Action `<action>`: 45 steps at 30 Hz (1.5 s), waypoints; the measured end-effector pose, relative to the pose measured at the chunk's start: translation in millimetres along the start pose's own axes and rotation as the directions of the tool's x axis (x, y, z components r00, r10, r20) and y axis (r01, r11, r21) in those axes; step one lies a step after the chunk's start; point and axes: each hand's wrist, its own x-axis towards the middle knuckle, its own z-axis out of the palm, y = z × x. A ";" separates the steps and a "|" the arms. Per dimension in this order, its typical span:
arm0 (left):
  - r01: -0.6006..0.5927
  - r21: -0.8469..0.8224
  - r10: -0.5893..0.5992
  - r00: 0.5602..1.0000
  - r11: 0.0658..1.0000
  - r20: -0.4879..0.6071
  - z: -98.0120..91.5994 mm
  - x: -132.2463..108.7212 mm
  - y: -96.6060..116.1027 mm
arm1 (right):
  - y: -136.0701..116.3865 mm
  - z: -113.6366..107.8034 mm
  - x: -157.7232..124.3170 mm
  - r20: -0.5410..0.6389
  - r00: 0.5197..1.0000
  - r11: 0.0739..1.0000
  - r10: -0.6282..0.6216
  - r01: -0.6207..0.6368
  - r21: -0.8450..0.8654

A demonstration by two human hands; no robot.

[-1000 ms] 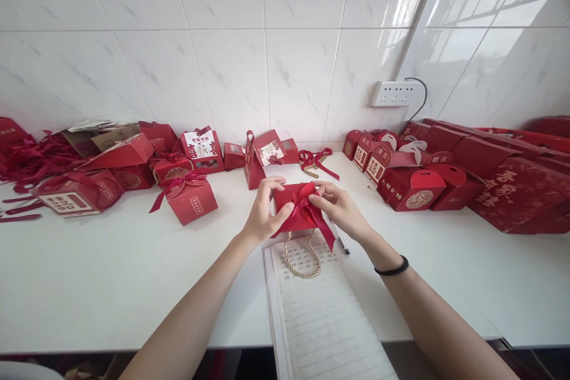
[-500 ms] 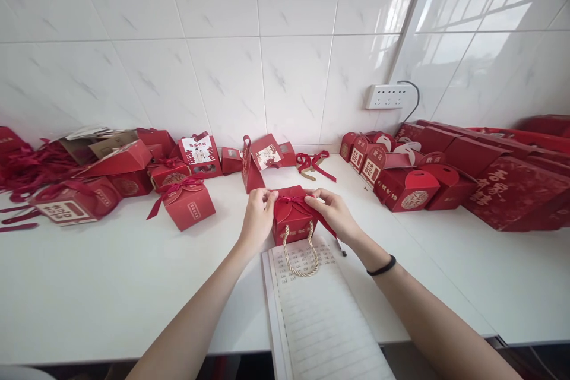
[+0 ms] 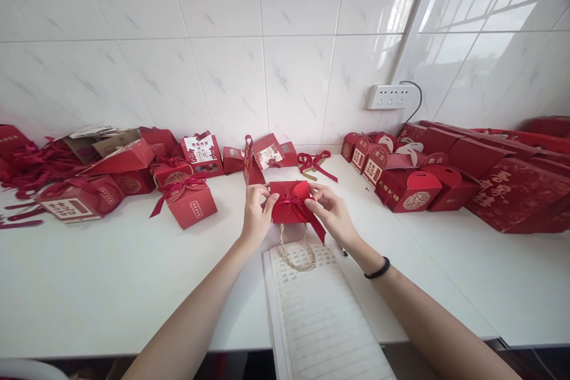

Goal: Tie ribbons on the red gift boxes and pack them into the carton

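Note:
Between my hands is a small red gift box (image 3: 291, 214) with a red ribbon (image 3: 294, 200) tied in a bow across its top. A twisted gold cord handle (image 3: 297, 262) hangs from its near side over an open notebook (image 3: 320, 309). My left hand (image 3: 258, 214) pinches the box's left edge between thumb and fingers. On the other side, my right hand (image 3: 329, 211) has thumb and fingers closed at the right end of the bow. A ribbon tail hangs below the right hand. The box's far side and underside are hidden.
Finished-looking red boxes (image 3: 189, 208) and a heap of ribbons (image 3: 48, 166) lie left. More boxes (image 3: 407, 190) and large red bags (image 3: 512, 190) stand right. A loose ribbon (image 3: 318, 165) lies behind, near the tiled wall. A white power strip (image 3: 392, 97) is on the wall.
The box has tipped so its top faces me more, and the cord handle has shifted slightly. Both hands stay at its sides; the right fingers have moved along the bow.

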 end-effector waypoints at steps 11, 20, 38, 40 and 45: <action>0.146 -0.035 -0.145 0.989 0.989 0.022 2.5 -0.9 12.4 | -3.3 -1.6 3.5 -0.031 0.996 0.995 0.081 -0.079 0.068; 0.101 0.008 -0.101 0.995 0.995 0.001 2.6 -2.8 11.9 | 4.9 -2.3 5.1 0.008 0.990 0.957 0.140 -0.137 0.257; 0.136 -0.167 -0.115 0.985 0.977 0.128 -5.2 1.9 23.3 | -2.4 0.3 3.9 -0.028 0.995 0.975 0.095 -0.088 0.205; 0.107 -0.109 -0.088 0.981 0.988 0.171 -6.4 1.9 24.6 | -6.0 1.1 3.0 -0.028 0.995 0.979 0.099 -0.092 0.183; 0.095 -0.025 -0.087 0.970 0.995 0.227 -6.9 2.5 27.5 | -10.6 2.0 2.8 -0.031 0.992 0.982 0.126 -0.120 0.143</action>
